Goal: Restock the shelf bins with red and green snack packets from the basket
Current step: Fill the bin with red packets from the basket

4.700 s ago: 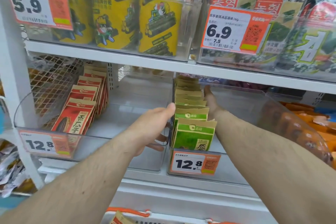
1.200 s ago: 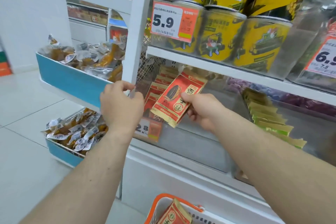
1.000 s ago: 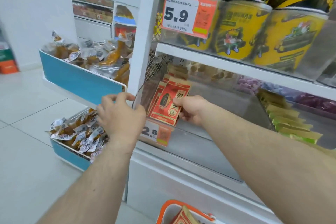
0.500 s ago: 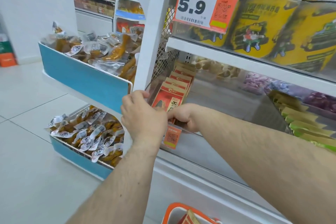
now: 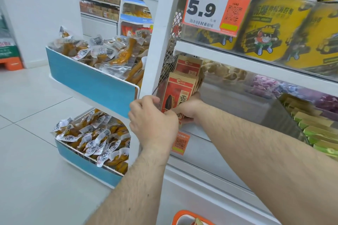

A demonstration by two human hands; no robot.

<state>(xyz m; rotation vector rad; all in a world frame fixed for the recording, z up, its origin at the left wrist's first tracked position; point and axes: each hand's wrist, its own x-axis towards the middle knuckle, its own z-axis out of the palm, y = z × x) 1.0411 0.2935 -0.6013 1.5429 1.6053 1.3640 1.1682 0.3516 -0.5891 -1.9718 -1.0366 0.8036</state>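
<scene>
left hand (image 5: 153,124) curls over the front-left corner of the clear bin (image 5: 237,104) | right hand (image 5: 188,109) pinches the front red packet (image 5: 178,95), upright at the bin's left front edge, sunflower seed printed on it | rest of bin floor open | green packets (image 5: 318,129) in right-hand bin | orange basket (image 5: 184,218) rim at bottom edge

Yellow tins (image 5: 270,29) stand on the upper shelf behind an orange 5.9 price tag (image 5: 215,8). To the left, two blue trays (image 5: 91,82) hold clear-wrapped snacks (image 5: 102,55). Pale floor tiles (image 5: 36,170) lie below, and purple sweets (image 5: 274,86) sit further right.
</scene>
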